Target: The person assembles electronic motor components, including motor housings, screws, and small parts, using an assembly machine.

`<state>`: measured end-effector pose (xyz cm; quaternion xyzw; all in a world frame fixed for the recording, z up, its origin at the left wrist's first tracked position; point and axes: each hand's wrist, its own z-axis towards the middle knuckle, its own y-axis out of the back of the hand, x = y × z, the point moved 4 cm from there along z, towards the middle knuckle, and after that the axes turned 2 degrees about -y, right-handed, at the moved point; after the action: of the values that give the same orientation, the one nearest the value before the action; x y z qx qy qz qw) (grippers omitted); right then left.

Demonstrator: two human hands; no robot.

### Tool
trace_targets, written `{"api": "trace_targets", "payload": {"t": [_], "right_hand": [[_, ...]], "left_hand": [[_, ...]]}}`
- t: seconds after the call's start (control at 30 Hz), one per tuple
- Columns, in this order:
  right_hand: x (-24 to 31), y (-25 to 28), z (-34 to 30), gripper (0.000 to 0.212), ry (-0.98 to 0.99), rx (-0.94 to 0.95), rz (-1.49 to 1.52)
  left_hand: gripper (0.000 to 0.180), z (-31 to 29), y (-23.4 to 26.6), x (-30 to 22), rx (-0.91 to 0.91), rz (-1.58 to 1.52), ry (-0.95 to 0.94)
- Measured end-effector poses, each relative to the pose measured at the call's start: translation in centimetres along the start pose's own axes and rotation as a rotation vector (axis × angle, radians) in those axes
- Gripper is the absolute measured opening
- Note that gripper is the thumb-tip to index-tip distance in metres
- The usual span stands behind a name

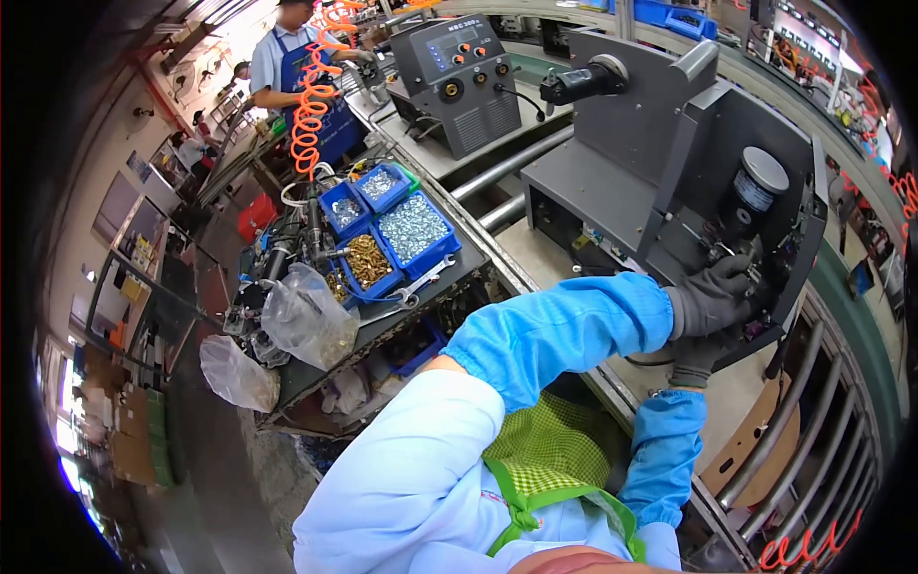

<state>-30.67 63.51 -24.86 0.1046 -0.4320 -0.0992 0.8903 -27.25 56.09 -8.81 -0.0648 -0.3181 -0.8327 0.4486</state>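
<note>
A dark grey welding machine (622, 187) stands on the roller line with its side compartment uncovered. Inside that compartment a black cylindrical motor (762, 182) with a pale end cap sits above small metal parts. My left hand (712, 295), in a dark grey glove, reaches across with its fingers curled at those parts, just below the motor. What it grips, if anything, is too small to make out. Lower down, my right hand (696, 358), also gloved, is at the compartment's lower edge. Its fingers are hidden behind the left hand and the machine.
On the left, a cart (469, 258) bears blue bins (413, 230) of screws and brass fittings, wrenches (409, 298) and plastic bags (311, 320). Another welding machine (457, 86) stands further up the line. A co-worker (287, 72) is beyond the cart. Metal rollers (803, 421) lie at right.
</note>
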Motion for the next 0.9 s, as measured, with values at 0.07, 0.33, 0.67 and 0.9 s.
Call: {"api": "trace_targets", "payload": {"t": [0.07,0.33,0.67,0.9], "right_hand": [[-2.2,-0.1,0.1,0.057,-0.017,0.121,-0.238],[-1.3,0.1,-0.8,0.055,-0.092,0.256,-0.478],[2.8,-1.2,1.7,0.053,0.01,0.007,-0.1],[3.0,-1.6,1.4,0.039,-0.015,-0.067,-0.093]], "left_hand": [[0.027,-0.2,0.3,0.2,0.005,-0.035,0.055],[0.026,-0.4,0.5,0.1,0.054,-0.051,0.008],[0.014,0.0,3.5,1.5,0.197,-0.191,-0.018],[0.033,0.7,6.0,1.4,0.038,-0.228,0.488]]}}
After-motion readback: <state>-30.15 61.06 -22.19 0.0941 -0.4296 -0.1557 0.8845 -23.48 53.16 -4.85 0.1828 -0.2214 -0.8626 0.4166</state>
